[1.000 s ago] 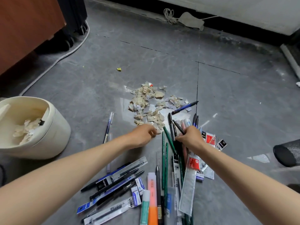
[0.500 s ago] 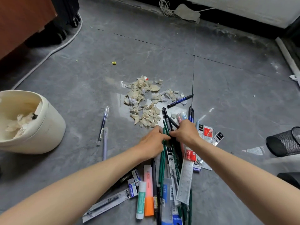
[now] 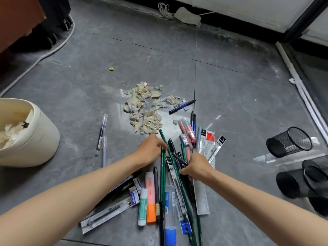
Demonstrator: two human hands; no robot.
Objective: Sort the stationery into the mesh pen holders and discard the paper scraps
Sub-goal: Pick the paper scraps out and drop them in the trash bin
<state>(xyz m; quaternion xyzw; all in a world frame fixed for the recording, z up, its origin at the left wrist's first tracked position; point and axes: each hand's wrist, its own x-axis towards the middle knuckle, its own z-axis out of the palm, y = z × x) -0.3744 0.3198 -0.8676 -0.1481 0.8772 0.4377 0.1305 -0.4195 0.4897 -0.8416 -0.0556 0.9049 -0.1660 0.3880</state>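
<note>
1. Where the grey floor [image 3: 230, 103] lies within the person's reach, the stationery [image 3: 174, 197] sits in a loose, fan-shaped heap. It is made up of green pencils [image 3: 163, 167], dark pens [image 3: 178, 158], clear packets of refills, a clear ruler [image 3: 201, 197], an orange highlighter [image 3: 150, 197] and a white-and-green glue stick [image 3: 142, 206]. Most of these point away from the person.
2. The left hand [image 3: 150, 150] has its fingers curled down and pinches the upper part of several green pencils at the heap's far left edge.
3. The right hand [image 3: 197, 168] grips a bundle of dark pens together with one long green pencil in the middle of the heap; its thumb is hidden.
4. The paper scraps [image 3: 145, 110] are beige, torn and crumpled. They lie in a scattered patch on the floor just beyond the heap, near the tip of the long pencil.
5. A blue pen [image 3: 182, 106] lies at the right edge of that patch.
6. Two thin pens [image 3: 102, 134] lie apart on the floor, left of the heap.
7. A black mesh pen holder [image 3: 291, 142] lies on its side well to the right, and a second holder [image 3: 291, 183] lies nearer the person.
8. A cream bin [image 3: 40, 142] stands at the far left with pale scraps inside.
</note>
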